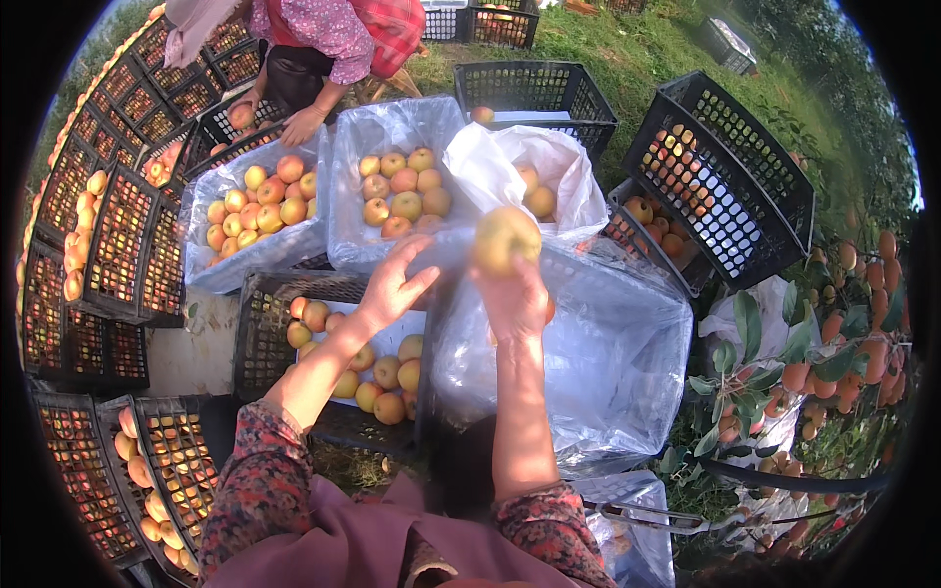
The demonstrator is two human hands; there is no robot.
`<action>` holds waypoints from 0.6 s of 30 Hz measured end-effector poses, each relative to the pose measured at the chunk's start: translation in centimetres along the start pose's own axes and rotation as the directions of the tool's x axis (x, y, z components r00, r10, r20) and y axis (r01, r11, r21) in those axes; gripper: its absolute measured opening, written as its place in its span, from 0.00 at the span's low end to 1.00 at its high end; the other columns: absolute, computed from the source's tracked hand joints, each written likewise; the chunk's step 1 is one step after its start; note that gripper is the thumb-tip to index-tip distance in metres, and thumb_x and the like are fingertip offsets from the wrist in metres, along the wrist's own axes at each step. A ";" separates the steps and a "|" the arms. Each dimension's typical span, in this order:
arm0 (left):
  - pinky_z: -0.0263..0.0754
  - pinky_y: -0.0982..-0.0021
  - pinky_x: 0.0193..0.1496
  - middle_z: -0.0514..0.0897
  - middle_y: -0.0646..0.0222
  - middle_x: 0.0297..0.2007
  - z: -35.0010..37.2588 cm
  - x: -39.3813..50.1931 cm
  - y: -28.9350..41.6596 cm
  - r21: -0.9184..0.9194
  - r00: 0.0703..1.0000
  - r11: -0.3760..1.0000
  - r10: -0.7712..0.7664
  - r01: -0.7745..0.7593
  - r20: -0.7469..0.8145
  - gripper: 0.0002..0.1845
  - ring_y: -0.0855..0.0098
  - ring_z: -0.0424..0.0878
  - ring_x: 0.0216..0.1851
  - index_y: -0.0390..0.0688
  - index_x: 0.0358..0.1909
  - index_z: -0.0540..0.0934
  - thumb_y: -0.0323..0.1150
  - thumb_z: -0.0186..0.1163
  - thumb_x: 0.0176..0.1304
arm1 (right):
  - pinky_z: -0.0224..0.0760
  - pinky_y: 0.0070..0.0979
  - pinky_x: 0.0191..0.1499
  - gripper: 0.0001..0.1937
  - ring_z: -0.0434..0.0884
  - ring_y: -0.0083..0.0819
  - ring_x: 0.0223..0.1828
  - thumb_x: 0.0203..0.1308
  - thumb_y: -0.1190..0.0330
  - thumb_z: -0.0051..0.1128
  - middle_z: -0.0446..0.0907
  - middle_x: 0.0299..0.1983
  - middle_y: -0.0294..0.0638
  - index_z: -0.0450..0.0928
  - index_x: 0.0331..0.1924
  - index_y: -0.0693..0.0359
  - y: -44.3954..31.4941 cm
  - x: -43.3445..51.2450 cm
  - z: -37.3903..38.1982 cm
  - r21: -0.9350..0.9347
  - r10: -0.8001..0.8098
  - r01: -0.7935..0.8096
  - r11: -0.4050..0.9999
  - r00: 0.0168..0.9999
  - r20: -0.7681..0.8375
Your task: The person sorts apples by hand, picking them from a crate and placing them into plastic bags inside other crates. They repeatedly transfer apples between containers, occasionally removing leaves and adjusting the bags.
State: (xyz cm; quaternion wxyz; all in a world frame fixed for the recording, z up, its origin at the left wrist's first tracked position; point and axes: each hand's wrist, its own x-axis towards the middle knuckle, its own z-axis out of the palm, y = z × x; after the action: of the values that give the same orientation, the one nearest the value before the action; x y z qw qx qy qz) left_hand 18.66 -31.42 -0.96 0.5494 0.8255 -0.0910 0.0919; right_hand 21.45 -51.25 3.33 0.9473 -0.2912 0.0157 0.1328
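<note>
My right hand (518, 305) grips a yellow-green apple (506, 239), raised in front of me. A crate lined with clear plastic film (610, 353) lies beneath and to the right of that hand. Part of a reddish apple (550, 309) shows beside my right wrist, and the arm hides some of the lined crate. My left hand (397, 283) holds nothing, its thumb apart from its fingers. It hovers above the far edge of a black plastic crate (257, 331), where several apples (387, 371) rest on a pale sheet.
Two film-lined crates with apples (257, 206) (404, 191) stand beyond. A white bag (478, 158) holds apples. A tilted black crate (724, 176) rises at right, near apple branches (823, 367). Stacked crates (121, 250) fill the left. Across from me, a co-worker's hands (303, 125) handle apples.
</note>
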 end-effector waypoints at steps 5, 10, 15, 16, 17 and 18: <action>0.64 0.58 0.61 0.74 0.51 0.55 -7.9 -3.6 -9.0 0.462 0.927 0.820 -0.207 0.339 -0.313 0.24 0.50 0.71 0.57 0.35 0.53 0.73 0.37 0.63 0.57 | 0.74 0.37 0.47 0.27 0.76 0.45 0.53 0.58 0.63 0.55 0.73 0.55 0.47 0.65 0.61 0.59 0.4 1.1 -1.7 0.022 0.326 -0.327 0.945 0.935 -0.142; 0.64 0.56 0.61 0.74 0.48 0.54 -10.0 -1.2 -15.8 0.578 0.907 0.736 -0.117 0.352 -0.403 0.31 0.50 0.69 0.58 0.34 0.58 0.68 0.38 0.63 0.56 | 0.75 0.38 0.54 0.28 0.77 0.38 0.52 0.55 0.62 0.57 0.73 0.55 0.44 0.65 0.61 0.58 1.6 10.9 -1.3 -0.230 0.306 -0.329 0.916 0.943 -0.130; 0.72 0.54 0.51 0.80 0.45 0.44 -9.1 -0.6 -16.7 0.522 0.806 0.616 -0.421 0.591 -0.415 0.35 0.48 0.79 0.47 0.35 0.62 0.64 0.44 0.59 0.56 | 0.76 0.41 0.48 0.29 0.76 0.47 0.50 0.57 0.64 0.60 0.65 0.56 0.49 0.59 0.60 0.61 4.4 27.5 -1.9 -0.595 -0.011 -0.078 0.800 0.989 -0.145; 0.73 0.53 0.47 0.82 0.45 0.38 -9.1 -0.6 -16.5 0.504 0.811 0.639 -0.411 0.581 -0.416 0.35 0.47 0.80 0.41 0.35 0.61 0.64 0.45 0.58 0.55 | 0.77 0.41 0.48 0.33 0.76 0.47 0.50 0.54 0.64 0.63 0.64 0.56 0.50 0.57 0.61 0.61 4.9 30.1 -2.5 -0.601 -0.059 0.014 0.799 0.997 -0.054; 0.74 0.53 0.47 0.82 0.45 0.38 -9.1 -0.7 -16.3 0.497 0.811 0.642 -0.440 0.584 -0.385 0.35 0.47 0.81 0.41 0.35 0.61 0.64 0.44 0.58 0.55 | 0.78 0.41 0.47 0.36 0.76 0.47 0.50 0.52 0.64 0.67 0.63 0.57 0.52 0.54 0.61 0.61 5.4 32.7 -3.2 -0.621 -0.144 0.034 0.783 0.981 -0.127; 0.74 0.52 0.46 0.82 0.45 0.37 -9.2 -0.7 -16.1 0.488 0.800 0.633 -0.466 0.601 -0.379 0.34 0.47 0.81 0.40 0.34 0.60 0.64 0.44 0.59 0.55 | 0.79 0.40 0.46 0.38 0.77 0.47 0.49 0.51 0.65 0.68 0.64 0.55 0.53 0.53 0.62 0.59 6.1 35.0 -4.0 -0.647 -0.206 0.027 0.762 0.957 -0.203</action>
State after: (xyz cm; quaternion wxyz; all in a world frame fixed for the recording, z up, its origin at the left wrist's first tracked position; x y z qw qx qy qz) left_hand 21.58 -16.75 -11.95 0.2758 0.9269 0.2519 0.0372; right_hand 53.84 -40.10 -7.05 0.7877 -0.6106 0.0763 0.0309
